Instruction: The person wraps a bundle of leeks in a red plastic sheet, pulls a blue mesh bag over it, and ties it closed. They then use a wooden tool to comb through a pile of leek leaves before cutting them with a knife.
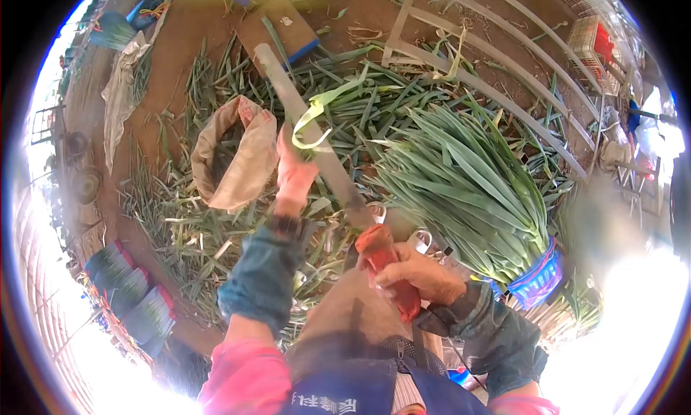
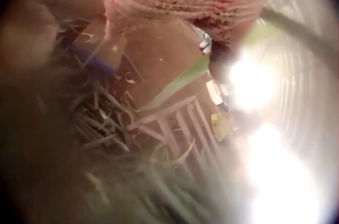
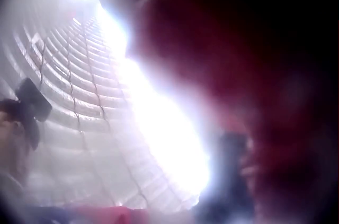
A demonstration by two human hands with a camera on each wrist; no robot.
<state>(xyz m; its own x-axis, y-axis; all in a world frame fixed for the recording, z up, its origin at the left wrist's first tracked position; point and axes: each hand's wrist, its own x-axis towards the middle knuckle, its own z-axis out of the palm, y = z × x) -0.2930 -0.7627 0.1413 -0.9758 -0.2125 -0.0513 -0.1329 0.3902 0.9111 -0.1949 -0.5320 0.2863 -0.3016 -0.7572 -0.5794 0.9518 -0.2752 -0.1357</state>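
Note:
In the head view my right hand point(image 1: 425, 274) grips the red, wrapped-looking handle point(image 1: 376, 244) of a long knife point(image 1: 324, 159). Its flat, greyish blade slants up and left, away from my lap. Beside the blade, my gloved left hand point(image 1: 296, 174) pinches a leek leaf point(image 1: 311, 123) that curls across the metal. The left wrist view shows the stained knit glove point(image 2: 153, 4) and a green leaf point(image 2: 180, 81) hanging below it; the fingertips are hidden. Dark red blur fills much of the right wrist view.
A large leek bundle point(image 1: 468, 181) in a blue and pink wrap point(image 1: 536, 274) lies at right. Cut leaves point(image 1: 194, 228) litter the ground around a tan sack point(image 1: 248, 167). A slatted frame point(image 1: 504, 91) stands behind, beside a red-and-white crate point(image 1: 594, 51). More bundles point(image 1: 119, 278) lie lower left.

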